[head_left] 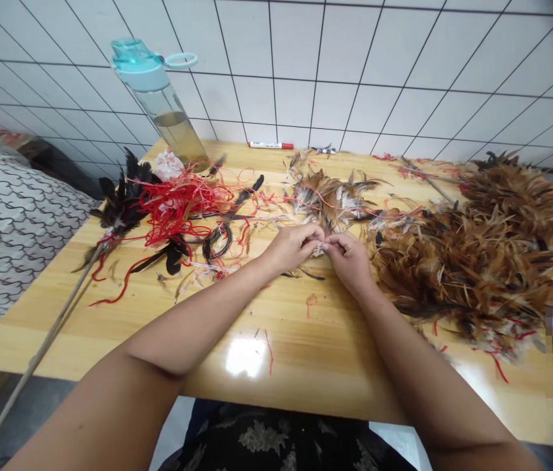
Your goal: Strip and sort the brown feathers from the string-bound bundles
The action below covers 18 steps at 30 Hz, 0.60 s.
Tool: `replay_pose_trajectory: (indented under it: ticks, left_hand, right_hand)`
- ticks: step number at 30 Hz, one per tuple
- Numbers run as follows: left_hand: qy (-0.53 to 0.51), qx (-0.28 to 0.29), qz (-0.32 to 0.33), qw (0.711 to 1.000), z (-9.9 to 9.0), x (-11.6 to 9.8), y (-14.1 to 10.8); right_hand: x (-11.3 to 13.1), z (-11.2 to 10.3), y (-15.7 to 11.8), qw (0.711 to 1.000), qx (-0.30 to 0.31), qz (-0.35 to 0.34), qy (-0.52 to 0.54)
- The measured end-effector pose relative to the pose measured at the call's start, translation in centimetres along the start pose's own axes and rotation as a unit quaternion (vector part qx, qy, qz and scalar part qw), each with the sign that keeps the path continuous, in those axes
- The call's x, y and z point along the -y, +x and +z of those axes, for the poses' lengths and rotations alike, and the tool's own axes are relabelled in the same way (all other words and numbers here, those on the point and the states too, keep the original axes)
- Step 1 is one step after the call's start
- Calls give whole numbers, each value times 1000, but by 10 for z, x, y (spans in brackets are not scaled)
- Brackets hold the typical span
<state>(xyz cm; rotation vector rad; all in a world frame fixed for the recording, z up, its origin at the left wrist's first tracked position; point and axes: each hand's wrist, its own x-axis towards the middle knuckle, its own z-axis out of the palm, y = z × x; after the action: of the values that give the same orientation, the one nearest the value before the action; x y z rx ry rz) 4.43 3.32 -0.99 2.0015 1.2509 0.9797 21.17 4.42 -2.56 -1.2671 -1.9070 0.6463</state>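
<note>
Both my hands meet near the middle of the table, fingertips almost touching. My left hand (300, 245) is closed in a pinch at the pale lower end of a brown and white feather bunch (328, 199). From the other side, my right hand (349, 257) pinches the same whitish end. Beyond my fingers the feathers fan out toward the wall. Whether a thin thread also lies between the fingertips is too small to tell. Red string (182, 203) lies tangled left of my hands, with loose strands running across to the feathers.
A large heap of brown feathers (472, 261) covers the table's right side. At left lie a stick (60, 317) with black feathers (124, 196) at its tip and a black loop (217, 242). A water bottle (173, 111) and red marker (271, 145) are near the tiled wall.
</note>
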Motion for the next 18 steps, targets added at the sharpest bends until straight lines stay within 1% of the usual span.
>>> replay_pose_trajectory:
  ticks: [8,13,18]
  left_hand:
    - [40,-20,-4,999,0,2,1]
    - [42,-30,6,999,-1,1,2]
    - [48,-32,18,998,-2,2,1]
  right_hand:
    - [-6,-2,-1,996,10,-68,-53]
    - [-7,-5,1,996,2,-71,-47]
    - [-5,-9,1,994,28,-71,-83]
